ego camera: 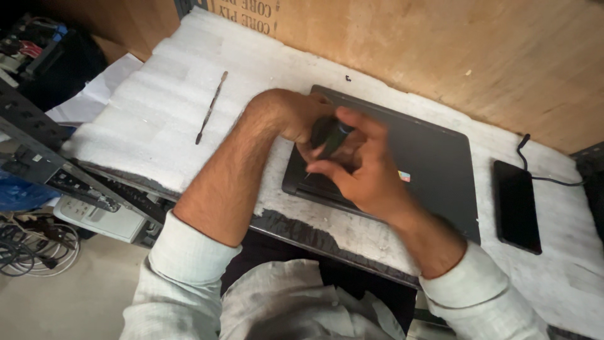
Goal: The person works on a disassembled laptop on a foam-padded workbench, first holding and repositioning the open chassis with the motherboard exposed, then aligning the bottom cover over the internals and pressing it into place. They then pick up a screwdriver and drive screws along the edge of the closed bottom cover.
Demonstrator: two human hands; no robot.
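A dark grey laptop lies closed, or bottom up, on a white foam sheet. My right hand grips a screwdriver with a dark handle and a blue band. Its thin tip points down at the laptop's near left corner. My left hand rests on that corner, partly hidden behind my right hand. Whether my left hand holds anything is hidden. Both forearms come up from white rolled sleeves.
A thin metal pry tool lies on the foam to the left. A black phone with a cable lies to the right. A plywood wall stands behind. Shelving with equipment and coiled cables sits at the left.
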